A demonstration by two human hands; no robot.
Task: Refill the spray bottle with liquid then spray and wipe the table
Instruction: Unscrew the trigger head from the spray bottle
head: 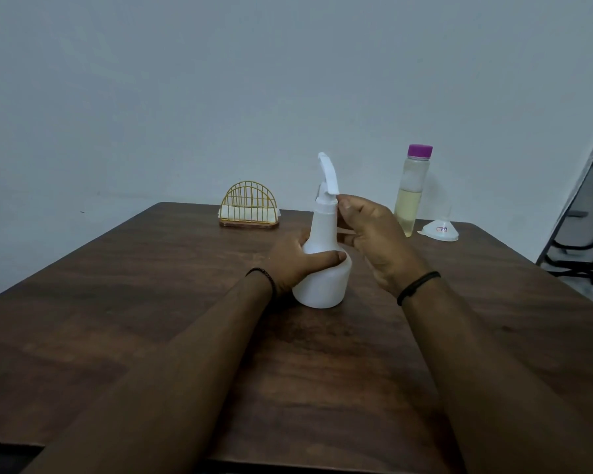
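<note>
White plastic spray bottle (pixel 322 275) gripped by both hands, wood-grain table (pixel 151 302).

A plain pale blue-grey wall (pixel 220 80) rises behind the dark wooden table (pixel 117 302); dim light, black cables (pixel 582 244) at the right edge.

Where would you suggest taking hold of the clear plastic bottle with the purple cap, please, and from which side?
Probably around the straight middle of the clear plastic bottle with the purple cap, from its front right. It stands upright with round, even walls. The right hand hides its lower left, and the translucent funnel sits close on the right, so stay above the funnel.
</note>
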